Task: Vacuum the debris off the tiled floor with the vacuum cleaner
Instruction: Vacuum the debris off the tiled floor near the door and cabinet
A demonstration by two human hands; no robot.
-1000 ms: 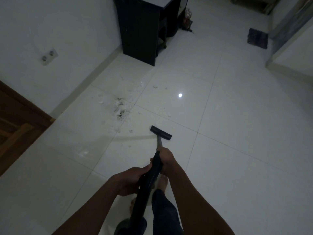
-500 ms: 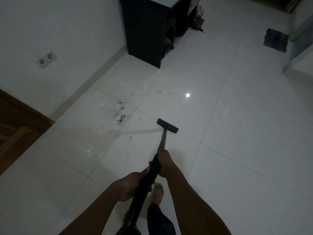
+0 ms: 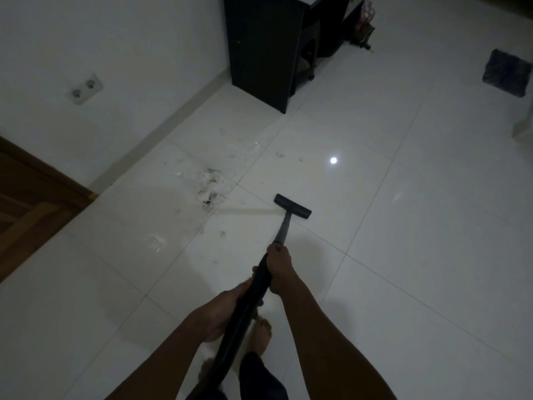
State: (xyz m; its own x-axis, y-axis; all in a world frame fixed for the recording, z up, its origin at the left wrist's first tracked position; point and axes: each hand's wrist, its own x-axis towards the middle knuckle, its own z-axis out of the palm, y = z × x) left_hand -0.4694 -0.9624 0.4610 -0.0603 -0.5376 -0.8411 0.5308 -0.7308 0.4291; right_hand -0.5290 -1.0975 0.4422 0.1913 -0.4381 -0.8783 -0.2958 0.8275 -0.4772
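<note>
Grips stiff, likely light vacuum wand at lower centre, right hand above left hand, fingers curled round it, with floor nozzle right of loose debris

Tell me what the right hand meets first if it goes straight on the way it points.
The right hand grips the wand and points along it, so it would likely meet the floor nozzle at the wand's end first. The debris pile lies left of that line.

A dim room in a home: glossy white tiled floor, a double wall socket, a dark desk, a wooden door, a small floor mat.
</note>
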